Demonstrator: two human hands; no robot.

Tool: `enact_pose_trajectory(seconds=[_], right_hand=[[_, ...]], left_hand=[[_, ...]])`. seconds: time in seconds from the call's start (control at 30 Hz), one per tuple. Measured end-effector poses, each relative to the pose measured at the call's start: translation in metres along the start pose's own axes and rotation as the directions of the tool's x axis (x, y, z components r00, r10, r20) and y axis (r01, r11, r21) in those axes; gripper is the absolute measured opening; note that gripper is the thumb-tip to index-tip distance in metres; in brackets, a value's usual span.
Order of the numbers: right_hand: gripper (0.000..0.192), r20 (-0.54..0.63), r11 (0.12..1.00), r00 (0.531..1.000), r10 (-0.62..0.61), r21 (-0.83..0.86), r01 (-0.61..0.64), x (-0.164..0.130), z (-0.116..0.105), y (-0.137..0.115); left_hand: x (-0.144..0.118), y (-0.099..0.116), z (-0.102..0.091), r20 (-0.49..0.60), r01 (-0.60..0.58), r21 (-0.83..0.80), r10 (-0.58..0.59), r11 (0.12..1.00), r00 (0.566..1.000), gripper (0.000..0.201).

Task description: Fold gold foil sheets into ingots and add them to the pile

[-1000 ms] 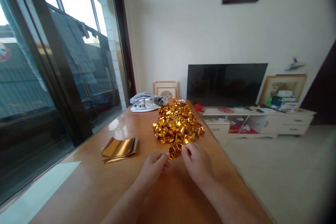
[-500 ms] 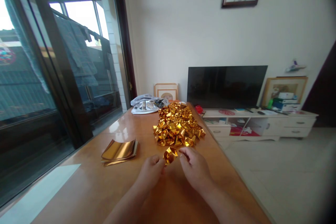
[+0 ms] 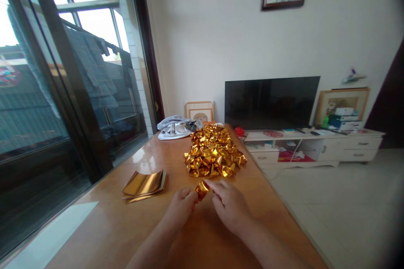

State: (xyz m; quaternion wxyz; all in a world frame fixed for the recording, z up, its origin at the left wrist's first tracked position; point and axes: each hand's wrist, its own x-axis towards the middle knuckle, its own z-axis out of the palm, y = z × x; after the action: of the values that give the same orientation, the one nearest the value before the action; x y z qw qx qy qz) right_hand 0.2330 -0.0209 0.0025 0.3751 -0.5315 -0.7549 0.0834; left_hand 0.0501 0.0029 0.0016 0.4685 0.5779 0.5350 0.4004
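Pinched in my left hand (image 3: pixel 183 204) is a small folded piece of shiny gold foil paper (image 3: pixel 202 190). My right hand (image 3: pixel 230 201) reaches in from the other side, its forefinger stretched out and touching the top right edge of that piece. The thumb sits a little apart below, and the other fingers are partly hidden. Just beyond both hands lies a heap of folded gold foil pieces (image 3: pixel 214 151). To the left, a stack of flat gold foil sheets (image 3: pixel 143 183) rests on the table, its edges slightly curled.
The brown wooden table (image 3: pixel 104 235) carries a pale sheet (image 3: pixel 59 231) at its left edge and a bundle of grey cloth (image 3: pixel 175 128) at the far end. Past the table's right edge stand a white cabinet (image 3: pixel 334 147) and a television (image 3: pixel 271 103). Glass doors (image 3: pixel 63 113) line the left.
My right forefinger has moved left onto the foil piece, which was apart from it before. The piece now looks narrower and more tilted. My left hand keeps its pinch.
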Motion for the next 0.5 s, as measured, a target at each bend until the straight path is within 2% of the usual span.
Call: enact_pose_trajectory(seconds=[0.2, 0.37, 0.5], right_hand=[[0.055, -0.079, 0.998, 0.995, 0.062, 0.013, -0.062, 0.004, 0.002, 0.007], [0.021, 0.034, 0.986, 0.991, 0.133, -0.111, -0.129, 0.004, 0.006, 0.012], [0.018, 0.086, 0.973, 0.985, 0.148, -0.189, -0.130, 0.001, 0.008, 0.013]], left_hand=[[-0.004, 0.007, -0.005, -0.044, -0.004, -0.048, 0.001, 0.999, 0.999, 0.021], [0.004, 0.001, -0.011, -0.080, 0.072, -0.241, -0.094, 0.968, 0.992, 0.023], [0.012, -0.005, -0.012, -0.088, 0.098, -0.307, -0.131, 0.947, 0.987, 0.022]])
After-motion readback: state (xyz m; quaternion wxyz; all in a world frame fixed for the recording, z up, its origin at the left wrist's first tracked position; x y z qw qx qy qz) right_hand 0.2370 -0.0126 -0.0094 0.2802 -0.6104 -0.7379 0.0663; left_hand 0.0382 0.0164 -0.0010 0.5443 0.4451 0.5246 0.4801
